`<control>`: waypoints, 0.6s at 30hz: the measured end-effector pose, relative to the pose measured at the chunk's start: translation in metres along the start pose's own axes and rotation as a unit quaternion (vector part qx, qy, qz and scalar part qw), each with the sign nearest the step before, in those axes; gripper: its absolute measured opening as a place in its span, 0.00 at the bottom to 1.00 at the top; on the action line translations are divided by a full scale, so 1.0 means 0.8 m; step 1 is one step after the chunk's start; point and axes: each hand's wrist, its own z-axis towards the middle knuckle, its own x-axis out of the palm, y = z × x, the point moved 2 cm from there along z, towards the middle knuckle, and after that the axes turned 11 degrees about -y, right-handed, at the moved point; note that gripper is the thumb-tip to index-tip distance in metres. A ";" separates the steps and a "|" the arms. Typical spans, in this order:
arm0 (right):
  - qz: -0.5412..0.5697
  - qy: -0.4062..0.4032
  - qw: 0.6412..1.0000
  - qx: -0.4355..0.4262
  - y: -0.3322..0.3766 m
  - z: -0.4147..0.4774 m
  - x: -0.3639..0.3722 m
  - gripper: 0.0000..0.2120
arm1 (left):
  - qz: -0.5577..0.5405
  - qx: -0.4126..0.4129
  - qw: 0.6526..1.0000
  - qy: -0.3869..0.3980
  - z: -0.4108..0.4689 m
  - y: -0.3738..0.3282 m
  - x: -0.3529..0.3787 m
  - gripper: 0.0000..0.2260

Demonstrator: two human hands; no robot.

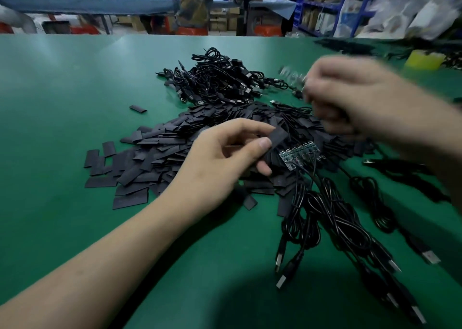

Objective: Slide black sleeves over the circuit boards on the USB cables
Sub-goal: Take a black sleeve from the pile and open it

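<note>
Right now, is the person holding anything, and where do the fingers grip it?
The left hand pinches one black sleeve at its near end, thumb against fingers. The right hand is too blurred to tell.

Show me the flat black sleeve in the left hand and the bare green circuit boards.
flat black sleeve [277,137], head view, its flat face
bare green circuit boards [296,155], head view, middle of the row

Flat black sleeves [175,151] heaped beside bare circuit boards [298,153]
</note>
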 end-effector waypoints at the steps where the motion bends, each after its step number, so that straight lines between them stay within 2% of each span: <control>1: -0.041 0.021 0.999 0.012 0.007 0.008 0.012 0.15 | -0.009 -0.006 1.000 -0.015 0.000 0.000 -0.001 0.07; 3: -0.017 0.065 0.997 0.045 -0.010 -0.006 0.040 0.16 | -0.018 -0.016 0.999 -0.036 0.002 0.002 -0.002 0.07; 5: 0.023 0.073 0.994 0.081 -0.024 -0.005 0.046 0.16 | -0.016 -0.023 0.999 -0.047 0.003 0.005 -0.004 0.07; 10: 0.065 0.064 0.993 0.075 -0.035 -0.010 0.056 0.13 | 0.049 -0.011 0.996 -0.068 0.004 0.011 -0.007 0.07; 13: 0.058 0.067 0.994 0.069 -0.041 -0.012 0.056 0.12 | 0.140 0.074 0.985 -0.074 0.003 0.012 -0.007 0.07; 15: 0.059 0.053 0.995 0.062 -0.043 -0.014 0.059 0.12 | 0.236 0.154 0.956 -0.076 0.001 0.008 -0.007 0.12; 18: 0.040 0.036 0.998 0.040 -0.045 -0.016 0.061 0.11 | 0.308 0.203 0.926 -0.084 0.000 0.005 -0.009 0.14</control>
